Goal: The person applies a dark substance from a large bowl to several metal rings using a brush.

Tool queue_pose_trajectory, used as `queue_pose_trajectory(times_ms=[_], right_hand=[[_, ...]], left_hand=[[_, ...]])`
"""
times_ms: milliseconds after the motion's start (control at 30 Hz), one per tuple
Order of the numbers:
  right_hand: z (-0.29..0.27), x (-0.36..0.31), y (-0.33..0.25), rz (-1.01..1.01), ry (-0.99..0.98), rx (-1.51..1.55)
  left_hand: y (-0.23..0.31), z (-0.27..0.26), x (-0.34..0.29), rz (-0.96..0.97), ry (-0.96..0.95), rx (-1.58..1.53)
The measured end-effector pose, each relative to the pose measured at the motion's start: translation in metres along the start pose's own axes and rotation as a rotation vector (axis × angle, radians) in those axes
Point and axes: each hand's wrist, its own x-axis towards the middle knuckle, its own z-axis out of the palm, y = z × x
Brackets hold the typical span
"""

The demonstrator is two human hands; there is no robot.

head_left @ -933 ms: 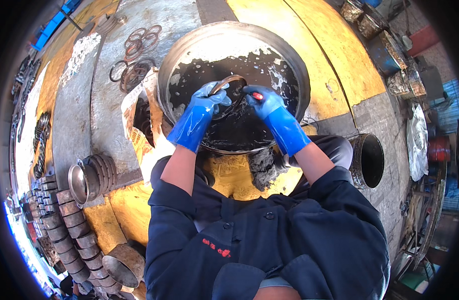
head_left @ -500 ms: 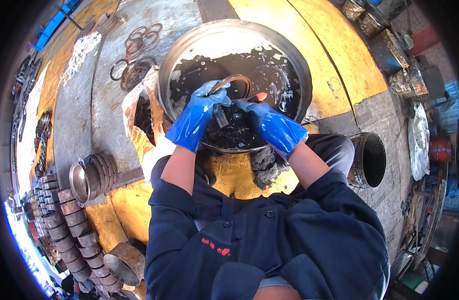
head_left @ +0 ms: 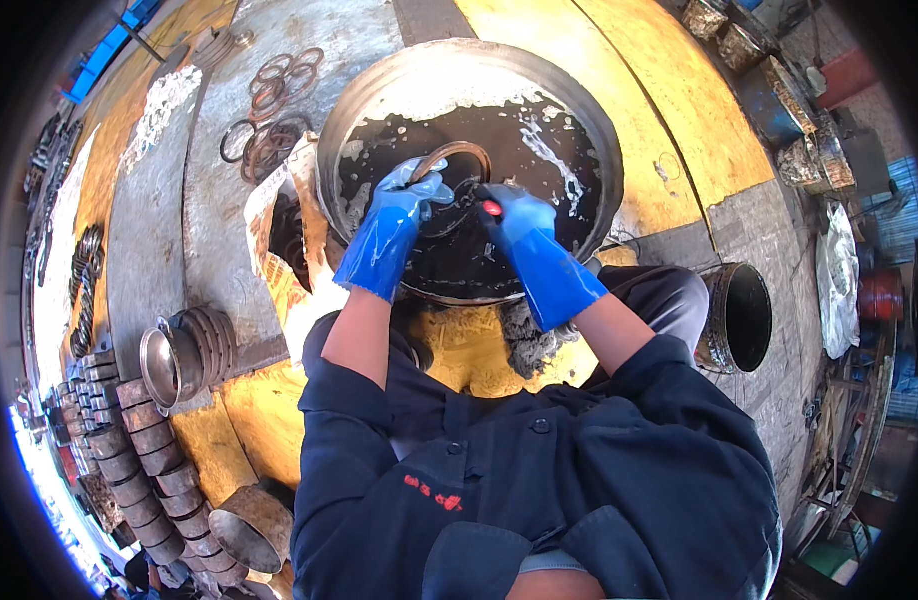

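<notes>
Over a wide round metal basin point(head_left: 609, 130) of dark liquid, both my hands work in blue rubber gloves. My left hand point(head_left: 411, 192) is closed on the left side of a brown metal ring point(head_left: 469, 148), which stands tilted above the liquid. Close to the ring's right side, my right hand point(head_left: 521, 215) is wrapped around a red-tipped tool point(head_left: 492, 208). Its working end is hidden or lost against the dark liquid. Pale foam floats along the basin's far side and in streaks at its right.
Loose rings point(head_left: 269, 140) lie on the floor beyond a torn sack point(head_left: 279, 275) left of the basin. Stacked metal cylinders point(head_left: 149, 440) and a row of round rings point(head_left: 169, 365) stand at left. A black bucket point(head_left: 747, 318) lies at right; a dark rag point(head_left: 534, 340) sits before the basin.
My right hand has turned, and the tool's red tip has moved left and down toward the ring. The left hand and ring have shifted slightly left.
</notes>
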Motion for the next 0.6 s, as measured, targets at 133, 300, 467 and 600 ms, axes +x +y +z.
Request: queue_pose_trajectory(times_ms=[133, 300, 467, 600], right_hand=[[0.009, -0.008, 0.022, 0.315, 0.115, 0.39], [0.009, -0.017, 0.037, 0.463, 0.083, 0.417], [-0.014, -0.011, 0.004, 0.656, -0.113, 1.251], [-0.026, -0.018, -0.048, 0.644, -0.241, 1.524]], left_hand=[[-0.005, -0.006, 0.004, 0.035, 0.04, -0.091], [-0.007, -0.011, 0.008, -0.045, 0.164, -0.165], [-0.006, -0.012, 0.011, -0.103, 0.175, -0.171], [-0.004, -0.016, 0.005, -0.102, 0.205, -0.254]])
